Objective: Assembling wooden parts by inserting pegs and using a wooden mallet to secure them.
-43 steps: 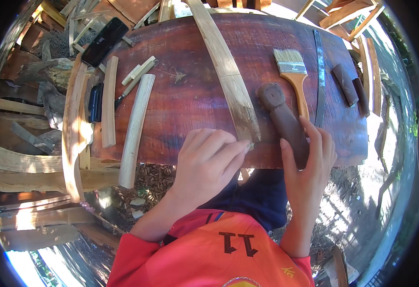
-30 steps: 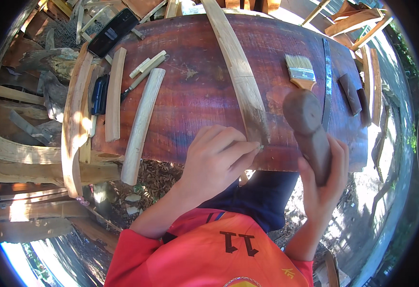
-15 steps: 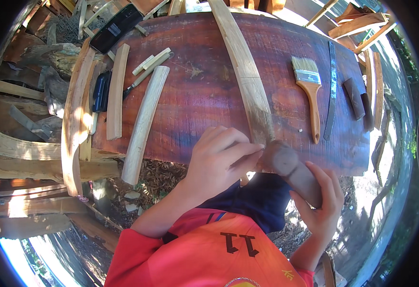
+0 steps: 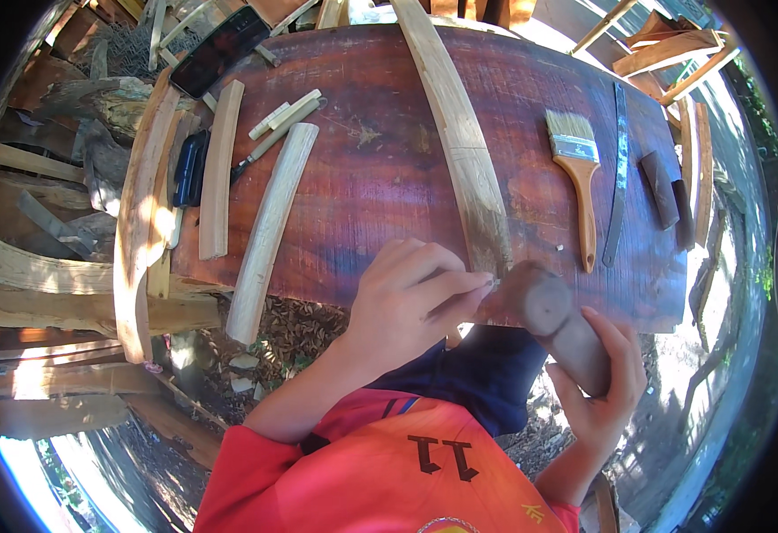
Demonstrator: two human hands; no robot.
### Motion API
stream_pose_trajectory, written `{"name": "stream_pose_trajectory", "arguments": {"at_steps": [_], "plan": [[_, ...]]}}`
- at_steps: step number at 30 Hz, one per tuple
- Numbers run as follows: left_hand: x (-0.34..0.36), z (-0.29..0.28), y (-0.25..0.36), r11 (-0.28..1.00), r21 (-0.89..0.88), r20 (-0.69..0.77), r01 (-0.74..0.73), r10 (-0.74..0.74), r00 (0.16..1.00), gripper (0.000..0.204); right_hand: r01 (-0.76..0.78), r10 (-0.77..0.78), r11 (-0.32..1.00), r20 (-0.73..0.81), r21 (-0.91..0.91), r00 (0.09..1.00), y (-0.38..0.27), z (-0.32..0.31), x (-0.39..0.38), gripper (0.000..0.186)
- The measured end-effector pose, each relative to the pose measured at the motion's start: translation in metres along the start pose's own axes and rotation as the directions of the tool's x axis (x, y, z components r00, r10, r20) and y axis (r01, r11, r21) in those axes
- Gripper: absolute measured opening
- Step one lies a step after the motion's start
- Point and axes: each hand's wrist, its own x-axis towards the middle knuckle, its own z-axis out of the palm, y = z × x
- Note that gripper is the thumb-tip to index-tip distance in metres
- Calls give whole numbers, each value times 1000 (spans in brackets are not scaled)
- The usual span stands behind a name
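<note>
A long pale wooden strip [image 4: 456, 133] runs down the reddish-brown tabletop [image 4: 362, 200] toward me, its near end darkened. Beside that near end, my left hand [image 4: 414, 302] is closed in a pinch, thumb against fingers; whatever it holds is too small to make out. My right hand [image 4: 606, 382] wraps round the thick handle of a grey-brown wooden mallet [image 4: 546, 306]. The mallet's round head is smeared by motion and sits just right of my left fingertips, apart from them.
Left on the table lie a pale stick [image 4: 271, 231], a squared batten [image 4: 220, 169], a chisel [image 4: 278, 138] and a black phone-like object [image 4: 220, 53]. To the right are a paintbrush [image 4: 575, 169], a metal blade [image 4: 618, 178] and dark cylinders [image 4: 660, 189]. Timber [image 4: 135, 222] stands along the left edge.
My right hand and the mallet have shifted slightly right and down, away from my left fingertips. My left hand keeps its pinch in nearly the same place.
</note>
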Motion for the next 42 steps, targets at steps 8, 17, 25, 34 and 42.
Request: {"name": "stream_pose_trajectory", "arguments": {"at_steps": [8, 17, 25, 34, 42], "plan": [[-1, 0, -1, 1000, -6, -35, 0, 0, 999, 20, -26, 34, 996, 93, -85, 995, 2, 2, 0, 66], [0, 2, -3, 1000, -23, -67, -15, 14, 998, 26, 40, -36, 990, 28, -135, 999, 3, 2, 1, 66], [0, 1, -2, 1000, -15, -22, 4, -4, 1000, 24, 62, -63, 996, -20, -58, 998, 4, 5, -1, 67], [0, 1, 0, 1000, 2, -20, 2, -2, 1000, 21, 78, -81, 996, -65, -48, 995, 5, 4, -1, 68], [0, 1, 0, 1000, -1, -18, 22, -22, 1000, 19, 75, -78, 993, -40, -89, 996, 5, 6, 1, 68]]}}
